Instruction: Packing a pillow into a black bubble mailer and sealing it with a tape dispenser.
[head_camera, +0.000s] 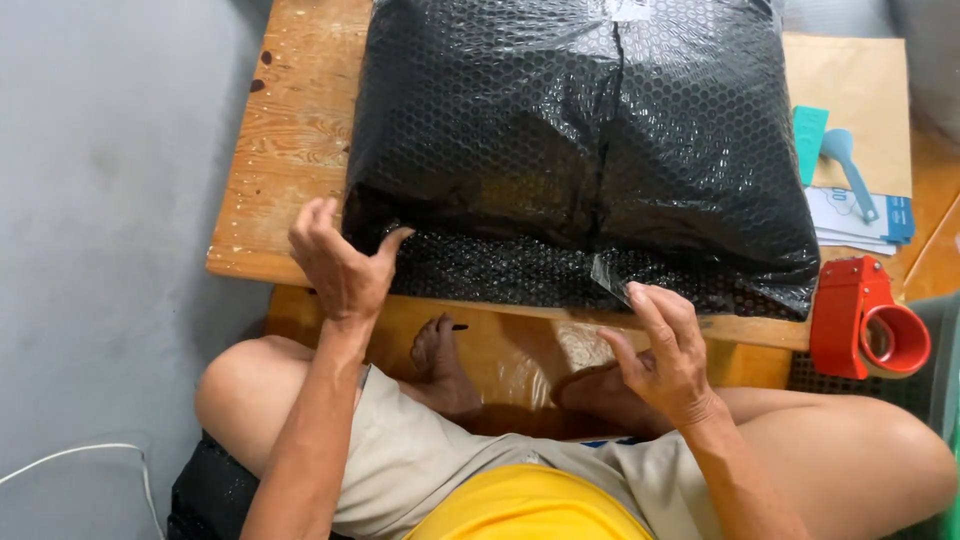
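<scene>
A bulky parcel wrapped in black bubble plastic (580, 150) lies on a low wooden table (290, 150). The left hand (340, 265) presses its near corner, fingers spread; the right hand (670, 355) pinches clear tape (610, 278) at its front edge. A red tape dispenser (865, 320) sits right.

One large parcel wrapped in black bubble plastic (585, 150); one red tape dispenser (866, 318); one brown paper envelope (848, 95); one pale blue plastic-handled tool (848, 165); two bare hands.
</scene>
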